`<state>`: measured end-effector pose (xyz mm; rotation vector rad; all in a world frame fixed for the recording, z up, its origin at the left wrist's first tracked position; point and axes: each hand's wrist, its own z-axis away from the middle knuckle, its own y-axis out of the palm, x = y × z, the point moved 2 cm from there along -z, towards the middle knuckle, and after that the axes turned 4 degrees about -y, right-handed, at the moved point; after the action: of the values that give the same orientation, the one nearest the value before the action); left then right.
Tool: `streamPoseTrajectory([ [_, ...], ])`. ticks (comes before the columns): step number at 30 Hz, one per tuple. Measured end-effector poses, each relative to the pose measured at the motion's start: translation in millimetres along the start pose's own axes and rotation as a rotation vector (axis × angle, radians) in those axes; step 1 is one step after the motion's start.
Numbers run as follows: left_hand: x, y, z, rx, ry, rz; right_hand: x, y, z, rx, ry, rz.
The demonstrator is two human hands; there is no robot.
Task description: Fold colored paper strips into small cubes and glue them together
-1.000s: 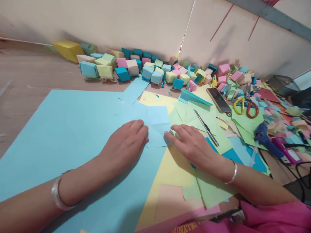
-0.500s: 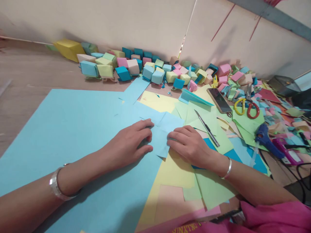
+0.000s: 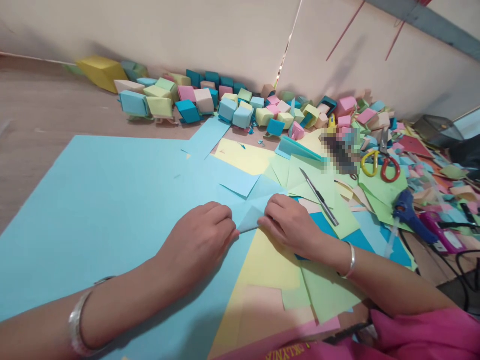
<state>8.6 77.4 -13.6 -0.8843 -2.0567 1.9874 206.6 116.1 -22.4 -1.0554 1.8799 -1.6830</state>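
A blurred-out patch (image 3: 339, 150) hides whatever lies just left of the scissors (image 3: 378, 165). The fingertips of both hands curl out of sight, and they cover the near edges of the blue piece (image 3: 252, 207). The left hand (image 3: 198, 240) pinches its left corner; the right hand (image 3: 290, 222) is closed on its right side. The hands are close together, and the piece lies between them where a big blue sheet (image 3: 105, 200) meets a yellow sheet (image 3: 266, 260).

The surface (image 3: 33, 115) is wood-grain; whether it is a table or a floor cannot be told. A pale wall (image 3: 187, 35) rises behind a row of paper boxes (image 3: 204, 100). A knife (image 3: 318, 197) lies on green paper, and a glue gun (image 3: 410, 212) sits further right among scraps.

Yellow lettering on the pink shirt (image 3: 412, 340) is cut off at the bottom edge and unreadable.
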Motion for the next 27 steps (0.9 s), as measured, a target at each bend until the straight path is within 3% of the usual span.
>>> streamPoseTrajectory([
  [12,-1.8,1.6,-6.7,0.138,-0.147,-0.045,-3.8,10.0,-2.3,-0.057,0.005,0.182],
  [22,-4.0,2.3,-8.6,0.158,-0.128,-0.064,-3.8,9.6,-6.4,0.02,0.042,0.196],
  [27,-3.7,2.5,-8.4,0.169,-0.135,-0.057,-3.2,7.5,-4.4,0.006,0.136,0.138],
])
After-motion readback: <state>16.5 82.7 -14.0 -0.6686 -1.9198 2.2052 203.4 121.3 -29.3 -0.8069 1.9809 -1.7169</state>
